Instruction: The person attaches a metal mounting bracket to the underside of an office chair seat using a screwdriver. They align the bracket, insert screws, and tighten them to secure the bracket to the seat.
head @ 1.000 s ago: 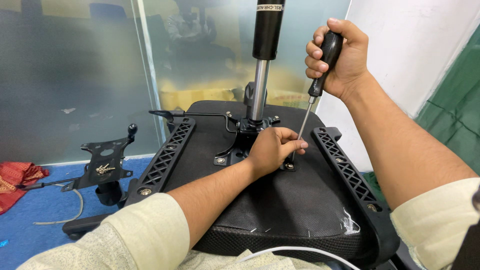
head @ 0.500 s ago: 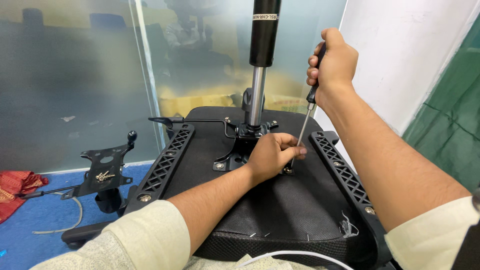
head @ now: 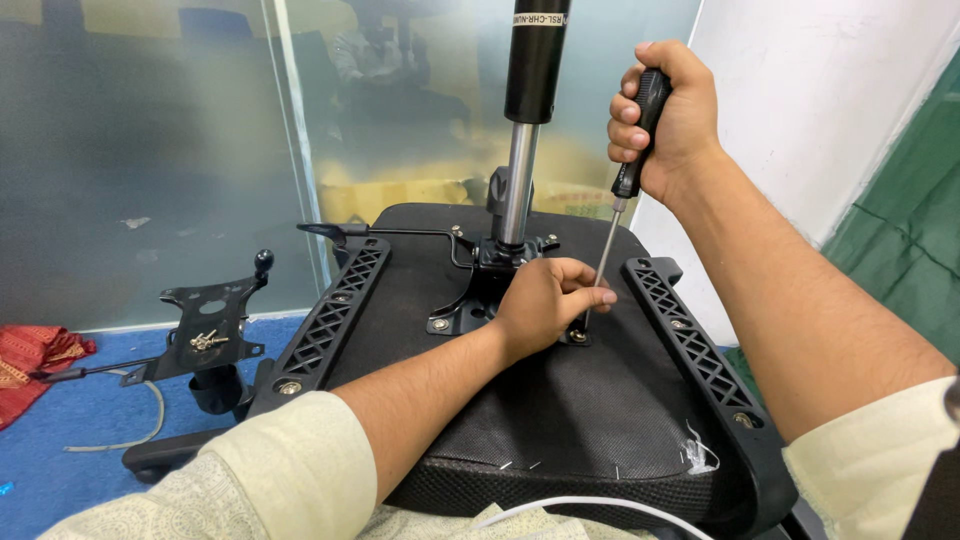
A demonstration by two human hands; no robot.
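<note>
- blue carpet floor point(head: 60, 450) and a frosted glass wall point(head: 150, 150) frame the spot, with a white wall point(head: 800, 110) on the right.
- nearest the camera, two forearms in pale cream sleeves point(head: 270, 480) reach out over an upturned black chair seat point(head: 560, 410), its mesh underside facing up.
- left hand point(head: 545, 300) rests on the seat underside, fingers curled together, fingertips pinched around the screwdriver shaft just above a screw point(head: 578, 336) at the corner of the metal mounting plate point(head: 470, 300).
- right hand point(head: 665, 115) is raised above, fist wrapped tight around the black handle of the screwdriver point(head: 612, 240), which stands nearly upright, its tip down at the screw.
- black perforated armrest brackets point(head: 335, 310) run along both sides of the seat.
- behind the hands, the gas lift cylinder point(head: 525, 130) rises from the plate, chrome below and black above.
- farther left on the floor lies another black metal plate point(head: 205, 320) with loose screws on it, and a red cloth point(head: 35, 355) at the edge.
</note>
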